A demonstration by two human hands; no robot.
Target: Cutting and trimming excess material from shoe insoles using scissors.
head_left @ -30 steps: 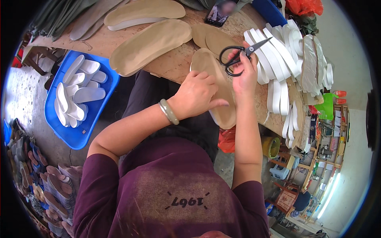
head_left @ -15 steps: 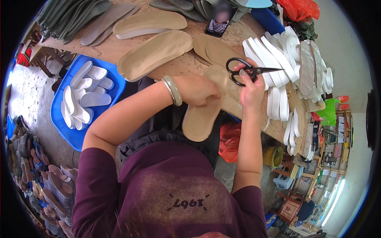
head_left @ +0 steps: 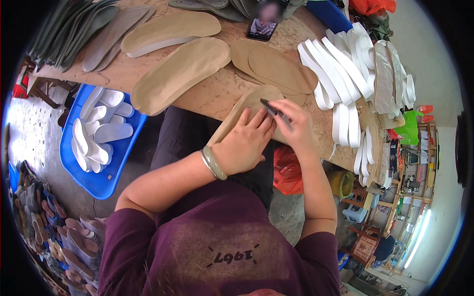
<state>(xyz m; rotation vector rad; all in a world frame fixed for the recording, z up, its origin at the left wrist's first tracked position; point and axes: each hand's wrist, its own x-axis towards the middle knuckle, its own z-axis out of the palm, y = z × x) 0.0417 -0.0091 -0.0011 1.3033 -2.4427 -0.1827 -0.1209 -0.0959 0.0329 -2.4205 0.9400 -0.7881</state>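
A tan footbed-shaped insole (head_left: 245, 101) rests at the near edge of the table, its lower part over my lap and partly hidden by my hand. My left hand (head_left: 245, 143) lies flat on it, fingers spread, with a pale bangle (head_left: 213, 164) at the wrist. My right hand (head_left: 296, 123) is closed round the black scissors (head_left: 269, 105); one dark end touches or hovers just over the insole beside my left fingertips. Motion blurs the rest of the scissors, and the fingers partly hide them. Another tan insole (head_left: 180, 74) lies just beyond.
Flat tan insole pieces (head_left: 266, 61) overlap mid-table. White sole pieces (head_left: 340, 74) crowd the right side. Grey soles (head_left: 74, 29) are stacked far left, and a phone (head_left: 261, 28) lies at the back. A blue bin (head_left: 121, 167) of white soles stands left of my legs.
My right hand has brought the scissors leftward and down to the insole. My left hand has gone from gripping the insole to lying flat on it, and the insole now sits against the table edge.
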